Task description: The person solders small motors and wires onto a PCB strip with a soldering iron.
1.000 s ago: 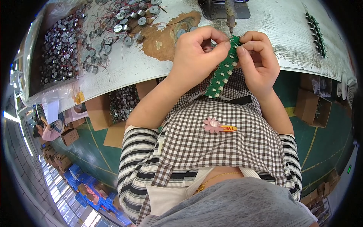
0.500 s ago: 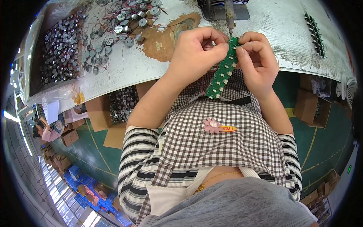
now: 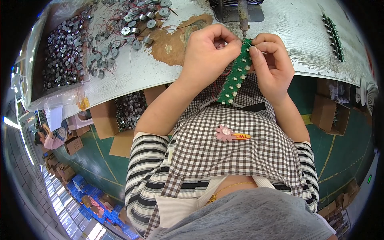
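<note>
A long green circuit board strip (image 3: 234,80) with a row of small pale connectors slants from the bench edge down toward my apron. Its far end lies just under the tip of a soldering iron (image 3: 243,22), which points down from above. My left hand (image 3: 210,52) is closed in a pinch at the strip's far left edge; what sits between the fingertips is too small to make out. My right hand (image 3: 274,60) pinches at the far right edge of the strip, thumb and forefinger against it. Thin red wires (image 3: 216,90) hang beside the strip, below my left hand.
Small round metal motors (image 3: 136,30) with red wires lie scattered on the worn white bench, and more fill a plastic-lined box (image 3: 66,52) at the left. Another board strip (image 3: 333,38) lies far right. Cardboard boxes (image 3: 105,120) stand below the bench; a black fan-like device (image 3: 224,12) stands behind.
My left hand has shifted slightly up toward the iron's tip. My right thumb and fingers have moved a little up along the strip's edge. The strip has hardly moved.
</note>
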Tool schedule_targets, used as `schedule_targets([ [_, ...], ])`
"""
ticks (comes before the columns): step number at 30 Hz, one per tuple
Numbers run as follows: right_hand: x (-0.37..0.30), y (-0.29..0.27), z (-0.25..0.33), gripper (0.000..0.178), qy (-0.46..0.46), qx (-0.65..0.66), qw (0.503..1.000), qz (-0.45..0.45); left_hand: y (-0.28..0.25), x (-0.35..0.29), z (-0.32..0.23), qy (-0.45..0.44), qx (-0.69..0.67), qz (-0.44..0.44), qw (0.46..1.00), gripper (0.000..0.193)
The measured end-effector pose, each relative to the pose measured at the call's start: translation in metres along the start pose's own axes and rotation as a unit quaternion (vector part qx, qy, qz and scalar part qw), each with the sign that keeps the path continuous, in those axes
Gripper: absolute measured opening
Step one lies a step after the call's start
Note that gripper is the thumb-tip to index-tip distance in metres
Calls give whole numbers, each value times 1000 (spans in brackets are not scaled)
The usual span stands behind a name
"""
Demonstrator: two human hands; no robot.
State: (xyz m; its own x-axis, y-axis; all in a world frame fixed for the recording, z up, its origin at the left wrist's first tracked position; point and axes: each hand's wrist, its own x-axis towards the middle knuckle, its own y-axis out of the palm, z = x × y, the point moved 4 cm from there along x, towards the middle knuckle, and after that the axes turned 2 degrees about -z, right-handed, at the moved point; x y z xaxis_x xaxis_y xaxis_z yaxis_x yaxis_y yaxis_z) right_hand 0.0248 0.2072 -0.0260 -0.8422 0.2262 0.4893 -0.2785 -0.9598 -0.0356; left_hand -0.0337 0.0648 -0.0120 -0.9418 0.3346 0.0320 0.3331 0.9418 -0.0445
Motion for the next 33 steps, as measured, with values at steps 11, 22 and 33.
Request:
schedule_targets([
  [11, 3, 0, 3, 7, -49, -23, 999, -7, 2, -1, -6, 22, 55, -29, 998, 9],
  [22, -3, 1, 2, 9, -18, -7, 1000, -9, -1, -2, -3, 37, 111, 0, 993, 12],
  [33, -1, -6, -12, 12, 112, 43, 992, -43, -62, -56, -35, 453, 481, -100, 744, 36],
])
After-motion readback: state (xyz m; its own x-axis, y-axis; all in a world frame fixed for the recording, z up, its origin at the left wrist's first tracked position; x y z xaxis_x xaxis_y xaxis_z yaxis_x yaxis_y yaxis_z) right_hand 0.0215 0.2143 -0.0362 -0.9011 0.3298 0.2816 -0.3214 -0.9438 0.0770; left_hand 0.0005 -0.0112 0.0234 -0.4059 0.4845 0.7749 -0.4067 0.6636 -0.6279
